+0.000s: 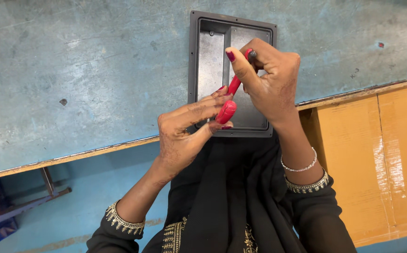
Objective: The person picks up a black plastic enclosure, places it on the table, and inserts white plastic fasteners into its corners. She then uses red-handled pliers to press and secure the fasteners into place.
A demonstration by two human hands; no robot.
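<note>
A dark grey rectangular metal tray (210, 65) with a raised rim and an inner dividing ridge lies flat on the worn blue worktop (86, 79), its near end at the worktop's front edge. Over the near half of the tray, the right hand (271, 79) is curled closed around the upper end of a red-handled tool (231, 93), thumb pressed along its side, so that the tool slants down from that fist towards the tray's near left corner. The left hand (189, 133) comes up from below the tray's near edge; its fingers are held straight and close together, pinching the tool's thick red lower end between fingertips and thumb. Whether the tool's tip touches the tray I cannot tell. Right of the tray, below the worktop's edge, stands a brown cardboard box (386, 154) sealed with clear tape. A beaded bracelet (299, 166) circles the right wrist, just above a black sleeve with gold trim.
</note>
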